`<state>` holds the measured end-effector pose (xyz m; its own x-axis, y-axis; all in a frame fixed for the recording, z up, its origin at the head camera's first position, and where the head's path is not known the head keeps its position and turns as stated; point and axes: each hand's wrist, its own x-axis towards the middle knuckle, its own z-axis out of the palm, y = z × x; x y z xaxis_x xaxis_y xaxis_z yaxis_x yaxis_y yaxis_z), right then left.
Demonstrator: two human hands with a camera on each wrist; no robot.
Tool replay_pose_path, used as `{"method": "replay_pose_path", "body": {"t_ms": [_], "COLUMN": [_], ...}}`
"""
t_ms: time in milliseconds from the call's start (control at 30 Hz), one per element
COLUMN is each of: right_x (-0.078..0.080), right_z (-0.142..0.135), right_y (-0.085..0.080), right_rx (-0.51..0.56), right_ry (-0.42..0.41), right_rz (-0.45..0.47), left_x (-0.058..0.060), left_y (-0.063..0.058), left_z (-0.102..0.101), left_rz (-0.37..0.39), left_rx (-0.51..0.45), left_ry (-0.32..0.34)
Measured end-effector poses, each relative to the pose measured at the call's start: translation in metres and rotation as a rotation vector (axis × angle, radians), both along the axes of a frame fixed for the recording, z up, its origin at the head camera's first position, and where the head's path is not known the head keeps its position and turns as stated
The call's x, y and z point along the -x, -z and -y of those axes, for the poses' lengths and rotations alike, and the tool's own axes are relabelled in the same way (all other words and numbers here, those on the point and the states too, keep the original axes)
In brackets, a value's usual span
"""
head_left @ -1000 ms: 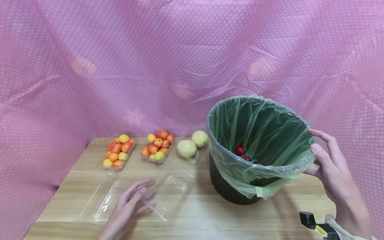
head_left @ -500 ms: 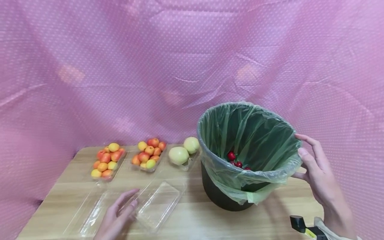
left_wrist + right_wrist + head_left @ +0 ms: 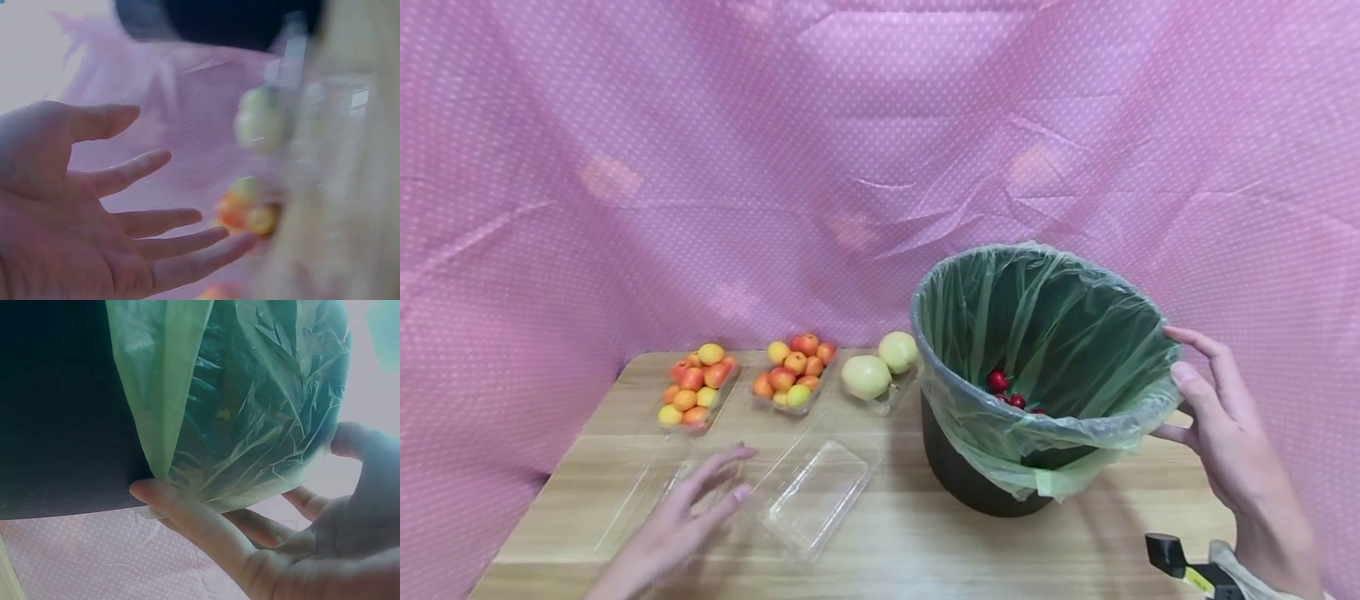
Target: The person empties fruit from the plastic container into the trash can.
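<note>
the left hand [image 3: 681,517] has moved off the clear tray [image 3: 820,493], which now lies on the table [image 3: 917,554] between that hand and the black bin [image 3: 962,458]. its fingers are spread and hold nothing, over another clear tray [image 3: 634,500], so it looks free again. the right hand [image 3: 1236,437] keeps its thumb and fingers loosely curled round the bin's rim; red fruit [image 3: 997,382] sits inside.
</note>
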<state>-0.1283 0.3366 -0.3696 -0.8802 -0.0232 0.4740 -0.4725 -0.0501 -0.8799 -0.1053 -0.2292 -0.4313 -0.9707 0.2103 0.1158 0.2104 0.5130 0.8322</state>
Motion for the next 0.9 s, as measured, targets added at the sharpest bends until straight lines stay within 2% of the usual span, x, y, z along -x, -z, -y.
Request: {"method": "replay_pose_path", "body": {"t_ms": [67,133,267,400,533,633,800,900], "right_x": [0.001,0.002,0.002,0.000,0.001,0.001,0.002,0.001], "right_z": [-0.001,-0.004,-0.009,-0.012,-0.015,-0.014,-0.012,-0.014], "right_y": [0.000,0.000,0.001,0.002,0.000,-0.001,-0.004,-0.008], "right_rx": [0.000,-0.002,-0.027,-0.069,-0.086,-0.080,-0.082,-0.082], "right_ry": [-0.005,-0.015,-0.054,-0.079,-0.092,-0.095,-0.082,-0.079], "right_rz": [-0.005,-0.012,-0.031,-0.044,-0.034,-0.020,-0.003,-0.011], "left_x": [0.004,0.008,0.015,0.021,0.036,0.047,0.063,0.073], "left_y": [-0.014,-0.026,-0.045,-0.056,-0.055,-0.050,-0.035,-0.027], "left_z": [0.011,0.023,0.046,0.067,0.082,0.092,0.111,0.119], "left_rz": [-0.041,-0.069,-0.150,-0.222,-0.258,-0.242,-0.123,-0.052], "left_rx": [0.007,-0.030,-0.196,-0.368,-0.509,-0.558,-0.508,-0.504], "left_ry": [0.000,-0.027,-0.050,-0.072,-0.121,-0.185,-0.357,-0.436]}}
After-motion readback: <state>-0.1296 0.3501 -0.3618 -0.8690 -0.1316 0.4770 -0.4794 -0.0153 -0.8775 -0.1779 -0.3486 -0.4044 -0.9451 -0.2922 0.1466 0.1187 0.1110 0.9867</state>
